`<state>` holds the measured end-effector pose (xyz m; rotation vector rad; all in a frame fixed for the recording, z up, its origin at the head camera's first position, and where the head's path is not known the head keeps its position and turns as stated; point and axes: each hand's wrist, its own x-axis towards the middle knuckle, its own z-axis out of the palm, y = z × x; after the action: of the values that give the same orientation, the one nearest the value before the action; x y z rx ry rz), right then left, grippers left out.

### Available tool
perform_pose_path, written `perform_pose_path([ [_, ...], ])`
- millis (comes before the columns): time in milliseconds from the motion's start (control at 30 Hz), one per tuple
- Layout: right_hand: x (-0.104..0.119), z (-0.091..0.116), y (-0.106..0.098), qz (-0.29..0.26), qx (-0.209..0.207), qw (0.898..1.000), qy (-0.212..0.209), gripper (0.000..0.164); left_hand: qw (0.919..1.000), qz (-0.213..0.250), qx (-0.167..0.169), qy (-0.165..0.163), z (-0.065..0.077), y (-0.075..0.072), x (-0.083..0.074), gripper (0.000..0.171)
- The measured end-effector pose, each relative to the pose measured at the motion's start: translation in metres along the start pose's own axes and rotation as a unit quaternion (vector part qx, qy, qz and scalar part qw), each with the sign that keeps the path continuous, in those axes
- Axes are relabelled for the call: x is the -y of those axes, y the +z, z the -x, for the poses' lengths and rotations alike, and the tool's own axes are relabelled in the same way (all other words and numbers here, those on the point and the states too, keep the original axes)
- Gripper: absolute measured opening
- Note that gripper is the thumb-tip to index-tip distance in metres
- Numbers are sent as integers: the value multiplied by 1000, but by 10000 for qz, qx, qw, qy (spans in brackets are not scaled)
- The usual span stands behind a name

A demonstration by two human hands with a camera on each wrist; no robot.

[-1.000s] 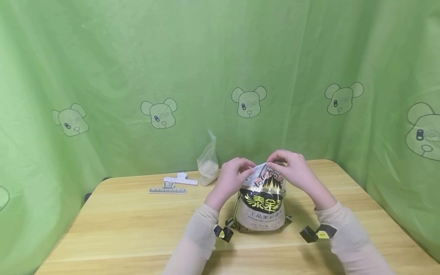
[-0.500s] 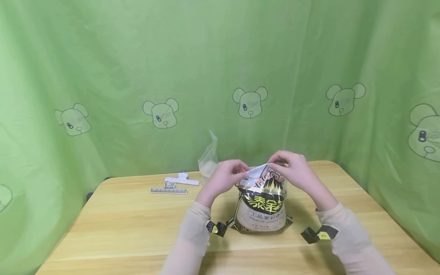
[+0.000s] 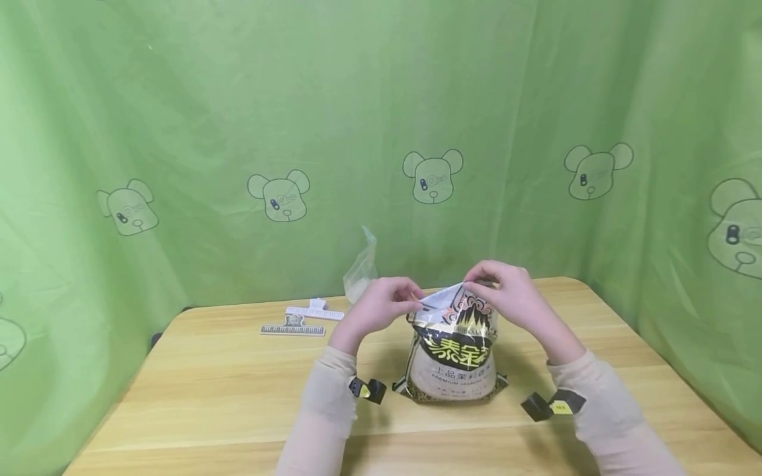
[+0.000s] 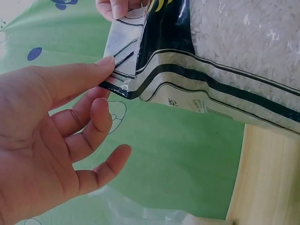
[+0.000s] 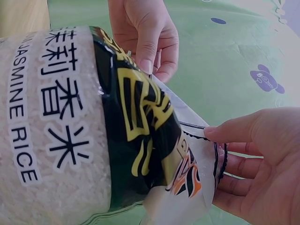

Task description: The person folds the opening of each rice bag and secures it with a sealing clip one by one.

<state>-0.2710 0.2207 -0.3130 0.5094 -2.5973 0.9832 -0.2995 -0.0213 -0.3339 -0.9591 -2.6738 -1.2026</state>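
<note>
A bag of jasmine rice [image 3: 455, 380] stands upright on the table, its clear front showing white grains in the right wrist view. My left hand [image 3: 381, 305] pinches the bag's upper left corner between thumb and index finger; its other fingers are loosely bent in the left wrist view. At the top edge, my right hand [image 3: 507, 292] pinches the bag, thumb on the pale flap [image 5: 199, 145] and fingers behind. Between the two hands the top edge slopes down to the left, with a white flap folded at the front.
Left of the bag lie a white clip [image 3: 314, 312] and a black-and-white clip with a piano-key pattern [image 3: 292, 330]. A clear plastic bag [image 3: 360, 272] stands behind my left hand, partly hidden. Green curtains [image 3: 357, 99] surround the wooden table [image 3: 208, 396].
My left hand has moved left and slightly down along the bag's top edge, out to the corner, and now covers part of the clear plastic bag. My right hand has stayed nearly still.
</note>
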Motion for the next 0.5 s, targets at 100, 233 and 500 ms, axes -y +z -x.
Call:
perform_pose_path([
  [100, 0, 1, 0, 18, 9, 10000, 14, 11, 10000, 12, 38, 5, 1, -1, 0, 12],
  [233, -1, 1, 0, 38, -41, 10000, -46, 11, 9999, 67, 146, 38, 2, -4, 1, 17],
  [500, 0, 0, -1, 26, -40, 10000, 9, 10, 9998, 142, 83, -140, 6, -20, 10, 26],
])
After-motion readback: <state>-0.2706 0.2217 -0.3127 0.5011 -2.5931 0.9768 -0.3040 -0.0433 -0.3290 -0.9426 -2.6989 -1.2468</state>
